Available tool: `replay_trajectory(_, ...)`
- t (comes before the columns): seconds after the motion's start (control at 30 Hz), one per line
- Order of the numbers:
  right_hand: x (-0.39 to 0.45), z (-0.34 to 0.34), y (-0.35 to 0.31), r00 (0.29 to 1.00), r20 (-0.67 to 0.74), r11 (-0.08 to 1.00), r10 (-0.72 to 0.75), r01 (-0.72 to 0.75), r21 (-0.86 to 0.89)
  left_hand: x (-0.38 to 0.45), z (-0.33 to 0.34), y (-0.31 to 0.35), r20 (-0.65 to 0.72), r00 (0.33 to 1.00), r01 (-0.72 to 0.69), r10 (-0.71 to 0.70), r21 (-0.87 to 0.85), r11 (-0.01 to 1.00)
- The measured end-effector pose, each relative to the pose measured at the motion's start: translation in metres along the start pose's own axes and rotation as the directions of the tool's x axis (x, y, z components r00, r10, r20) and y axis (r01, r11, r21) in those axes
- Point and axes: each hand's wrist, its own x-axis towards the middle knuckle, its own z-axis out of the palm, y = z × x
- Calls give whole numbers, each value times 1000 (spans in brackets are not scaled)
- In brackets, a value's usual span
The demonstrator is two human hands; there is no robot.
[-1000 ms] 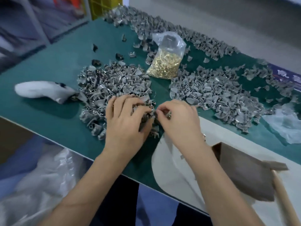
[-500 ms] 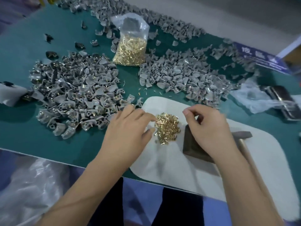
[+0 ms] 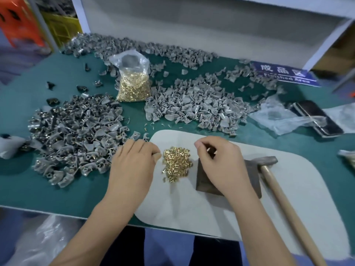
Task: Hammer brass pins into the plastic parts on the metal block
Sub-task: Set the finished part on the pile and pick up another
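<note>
Since half a second ago, barely shifted: left hand [image 3: 132, 166] still just left of the loose brass pins [image 3: 177, 163], right hand [image 3: 221, 164] still above the metal block [image 3: 205, 181]. Left fingers curled, tips tucked under near the pile; whether pinching anything, impossible to tell. Right fingers bent inward over the block's far end, thumb against forefinger; what lay between, hidden. Pins heaped on the white mat [image 3: 192, 214] at the near edge of the green surface [image 3: 28, 187], block just right of them, hammer [image 3: 269, 164] touching the block's right side. Grey plastic parts [image 3: 76, 135] piled toward the left edge, more heaped [image 3: 194, 106] toward the far edge, bag of pins [image 3: 132, 81] between.
</note>
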Motion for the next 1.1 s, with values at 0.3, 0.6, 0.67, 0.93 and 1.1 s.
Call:
replay_trajectory(0.3,1,-22,8,993,112,869,-44,-18,495,27,7,54,203,977,204,-64,-804,558)
replay_trajectory(0.6,2,-21,5,1000,27,861,7,-19,508,47,3,53,321,945,295,-56,-769,567)
replay_trajectory(0.67,2,-19,6,998,-28,873,62,-41,487,57,2,45,294,955,241,-29,-719,652)
replay_trajectory(0.93,0,-15,4,989,-103,884,103,-44,465,115,43,25,-41,996,79,-78,30,996)
replay_trajectory(1.1,0,-15,5,988,-110,883,107,-44,467,118,46,27,-50,996,83,-80,59,995)
